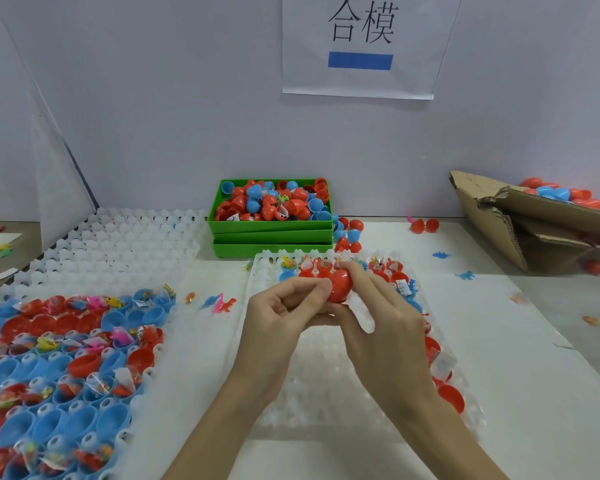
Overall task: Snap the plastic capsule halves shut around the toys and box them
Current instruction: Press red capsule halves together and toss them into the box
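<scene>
A red plastic capsule (340, 285) is held between both hands above the white tray (326, 382) in the middle. My left hand (278, 313) pinches its left side with thumb and fingers. My right hand (381, 317) grips it from the right, thumb underneath. Whether its halves are fully snapped together is hidden by the fingers. Bagged toys and red and blue capsule halves (388, 268) line that tray's far and right edges. A torn cardboard box (499, 216) at the right holds closed capsules.
Stacked green bins (271, 233) of loose capsule halves stand at the back. A left tray (56, 368) holds several blue and red halves with bagged toys. Empty white trays (118, 244) lie behind it. Small toy dinosaurs (222, 303) and loose capsules (425, 225) are scattered on the table.
</scene>
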A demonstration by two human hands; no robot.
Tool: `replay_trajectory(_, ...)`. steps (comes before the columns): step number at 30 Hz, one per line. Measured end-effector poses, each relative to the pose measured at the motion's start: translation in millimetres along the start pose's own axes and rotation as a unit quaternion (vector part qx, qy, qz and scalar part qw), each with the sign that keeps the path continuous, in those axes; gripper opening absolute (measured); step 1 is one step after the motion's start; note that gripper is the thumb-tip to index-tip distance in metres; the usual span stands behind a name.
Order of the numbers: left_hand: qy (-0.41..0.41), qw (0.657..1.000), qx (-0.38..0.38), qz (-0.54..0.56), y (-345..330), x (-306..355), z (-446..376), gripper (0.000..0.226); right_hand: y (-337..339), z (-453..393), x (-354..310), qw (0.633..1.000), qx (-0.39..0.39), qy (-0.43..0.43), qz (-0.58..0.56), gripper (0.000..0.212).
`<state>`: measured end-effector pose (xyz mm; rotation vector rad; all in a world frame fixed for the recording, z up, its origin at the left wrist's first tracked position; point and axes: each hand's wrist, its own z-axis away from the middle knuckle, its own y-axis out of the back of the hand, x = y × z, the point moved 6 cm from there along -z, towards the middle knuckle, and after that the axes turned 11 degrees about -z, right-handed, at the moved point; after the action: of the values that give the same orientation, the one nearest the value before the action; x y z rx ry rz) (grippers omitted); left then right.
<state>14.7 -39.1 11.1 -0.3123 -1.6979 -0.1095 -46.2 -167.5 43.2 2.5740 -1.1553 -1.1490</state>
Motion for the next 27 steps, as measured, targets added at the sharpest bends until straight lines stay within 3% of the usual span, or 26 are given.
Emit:
replay_trajectory(9,-0.048,0.995,0.052,-0.065,0.2,8.0,2.0,0.025,-2.0,-4.5,-1.3,0.999,-0.03,0.017,-0.042,0.053)
replay_trajectory(12,-0.109,0.982,0.068,-0.138,8.1,13.6,0.2,0.022,-7.8,-4.9,10.7,0.987,-0.087,-0.048,-0.125,0.057)
replay_trajectory(14,-0.142,0.973,0.063,-0.17,15.6,17.0,-2.1,0.029,-12.9,-4.4,18.7,0.939,-0.136,-0.146,-0.279,0.05)
replay_trajectory(16,-0.168,0.965,0.046,-0.198,19.9,19.5,-3.6,0.035,-13.7,-4.7,25.0,0.866,-0.125,-0.233,-0.425,0.035)
replay_trajectory(18,-0.194,0.952,0.026,-0.234,17.9,22.3,-3.4,0.039,-12.3,-4.2,30.9,0.822,-0.098,-0.29,-0.481,0.033)
replay_trajectory(22,-0.203,0.95,0.002,-0.236,10.7,25.4,-1.1,0.039,-13.2,-0.6,34.3,0.797,-0.086,-0.32,-0.505,0.04)
replay_trajectory(27,-0.2,0.964,0.033,-0.173,13.7,27.3,1.0,0.03,-15.4,0.6,28.1,0.776,-0.081,-0.315,-0.54,0.039)
